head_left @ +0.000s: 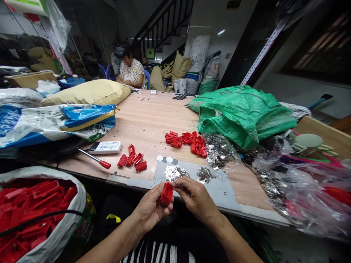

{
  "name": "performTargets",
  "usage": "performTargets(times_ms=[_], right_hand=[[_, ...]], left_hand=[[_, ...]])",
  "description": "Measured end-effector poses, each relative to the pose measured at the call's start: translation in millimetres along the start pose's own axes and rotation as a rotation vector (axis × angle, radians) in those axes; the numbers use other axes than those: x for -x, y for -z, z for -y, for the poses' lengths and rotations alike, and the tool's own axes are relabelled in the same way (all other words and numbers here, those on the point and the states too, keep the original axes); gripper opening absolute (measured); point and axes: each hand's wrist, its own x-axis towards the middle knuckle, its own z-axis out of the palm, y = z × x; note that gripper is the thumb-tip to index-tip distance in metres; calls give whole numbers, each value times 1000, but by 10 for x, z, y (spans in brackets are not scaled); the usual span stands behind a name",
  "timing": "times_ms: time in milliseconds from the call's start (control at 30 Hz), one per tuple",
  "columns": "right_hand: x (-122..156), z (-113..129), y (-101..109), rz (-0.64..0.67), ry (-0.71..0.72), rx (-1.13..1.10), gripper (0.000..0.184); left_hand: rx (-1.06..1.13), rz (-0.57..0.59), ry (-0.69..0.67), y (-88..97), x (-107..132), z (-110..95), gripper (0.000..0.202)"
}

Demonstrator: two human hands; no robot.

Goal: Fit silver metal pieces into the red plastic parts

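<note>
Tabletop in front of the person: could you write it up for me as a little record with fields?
Left hand: holds a red plastic part
Right hand: fingertips close beside that part; whatever they pinch is unclear
Grey mat: carries a brighter metal pile and a smaller, darker metal pile
Loose red parts: one nearer group, one farther group
Left side of table: red-handled tool
Right side of table: green sack
Across the table: a seated co-worker

Red piece [166, 194] in left hand [152, 207]: smooth, glossy plastic
Flat bits [172, 172] beyond right hand [195, 195]: shiny metal
Green sack [242, 115] past it: crinkled plastic
</note>
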Motion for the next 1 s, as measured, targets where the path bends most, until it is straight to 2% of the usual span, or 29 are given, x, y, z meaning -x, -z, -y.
performTargets(times_ms=[367, 700, 1000], right_hand=[[17, -74, -21, 71, 67, 16, 19], [40, -103, 43, 169, 89, 86, 27], [43, -110, -6, 176, 66, 118, 21]], left_hand=[[58, 12, 89, 69, -24, 56, 27], [75, 39, 97, 80, -45, 85, 26], [59, 54, 113, 91, -49, 92, 25]])
